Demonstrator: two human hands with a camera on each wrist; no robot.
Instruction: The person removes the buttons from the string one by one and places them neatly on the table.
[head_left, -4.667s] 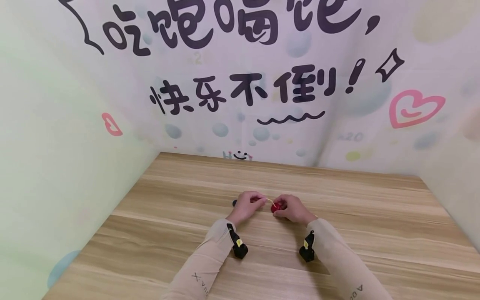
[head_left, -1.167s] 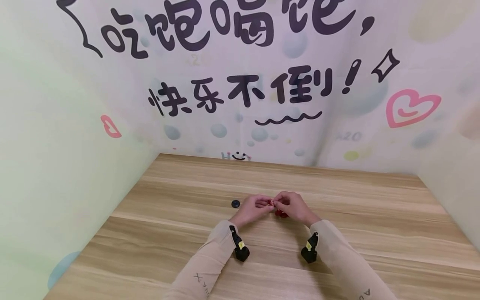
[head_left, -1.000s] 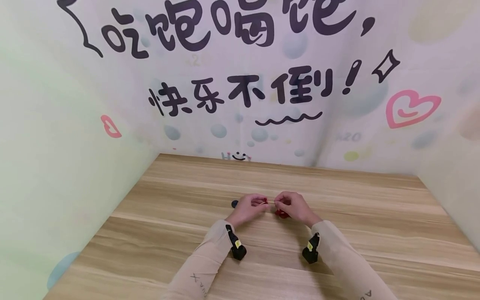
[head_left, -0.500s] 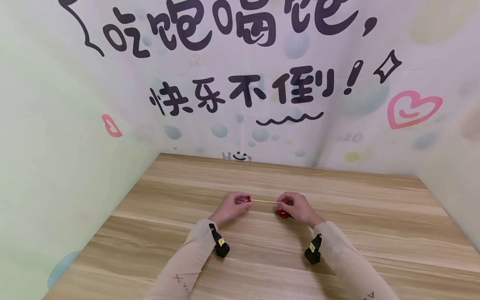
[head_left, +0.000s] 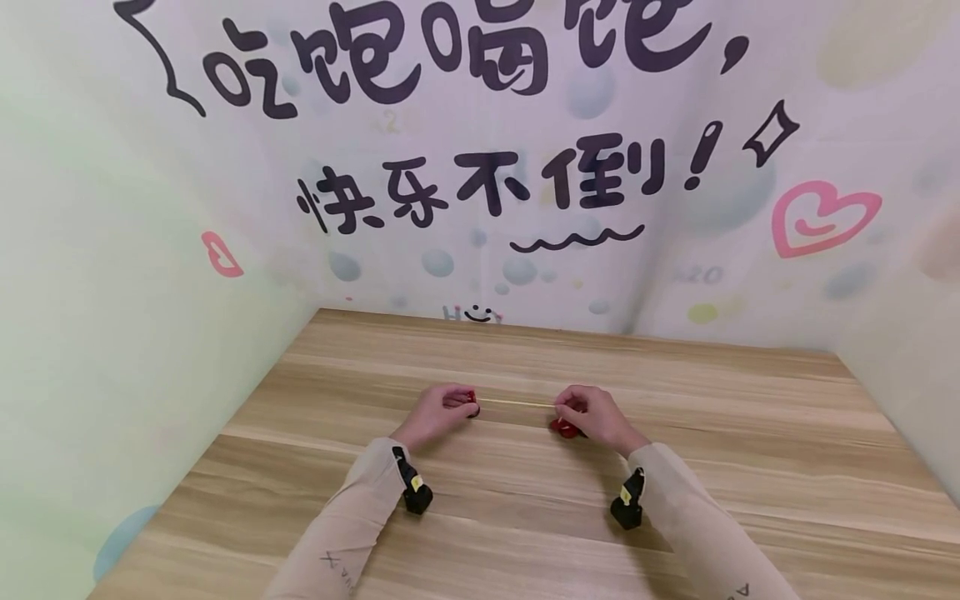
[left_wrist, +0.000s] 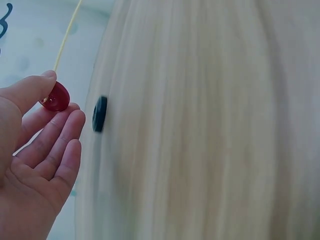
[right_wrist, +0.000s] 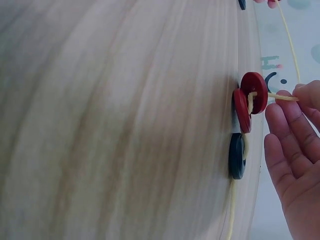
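My left hand [head_left: 438, 412] pinches a round red button [left_wrist: 56, 97] between thumb and index finger; the other fingers are loosely bent. A thin yellow cord [head_left: 517, 403] passes through it and runs nearly straight across to my right hand [head_left: 597, 417]. The right thumb and fingertips pinch this cord. Just below the right fingers, two red buttons [right_wrist: 254, 93] sit on the cord close together, with a dark blue button [right_wrist: 237, 156] beside them. Another dark button [left_wrist: 100, 114] rests on the table near the left fingertips, apart from the cord as far as I see.
The wood-grain table [head_left: 480, 517] spreads around both hands. A printed cloth backdrop [head_left: 480, 275] rises behind its far edge, and pale walls stand at the sides. More yellow cord [right_wrist: 231, 210] trails past the dark blue button in the right wrist view.
From close together, my hands have drawn apart: the left one moved left with the red button, and the cord between them lengthened. My right hand stayed almost in place.
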